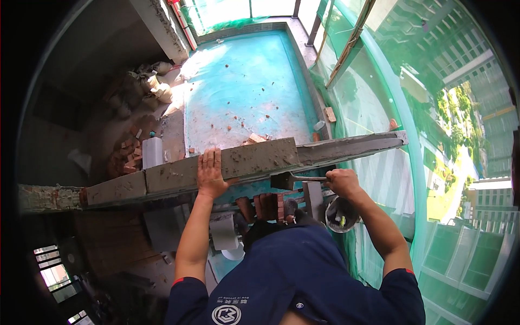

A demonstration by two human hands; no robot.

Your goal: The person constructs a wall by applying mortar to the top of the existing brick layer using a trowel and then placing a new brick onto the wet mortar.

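Observation:
A wall of grey blocks runs across in front of me, its last laid block (260,157) ending right of the middle. Beyond that block, a strip of wet grey mortar (352,147) covers the lower course toward the right. My left hand (212,174) lies flat on the wall's top, fingers stretched over the block. My right hand (342,183) is closed round the handle of a trowel (283,181). The trowel's dark blade points left, close to the near face of the wall under the block. Whether it touches the wall I cannot tell.
A bucket (342,214) stands below my right hand, beside a stack of red bricks (268,207). Past the wall lie a blue-green floor (244,81) with scattered rubble, a brick heap (129,154) and sacks (157,89). Green netting (374,103) hangs along the right.

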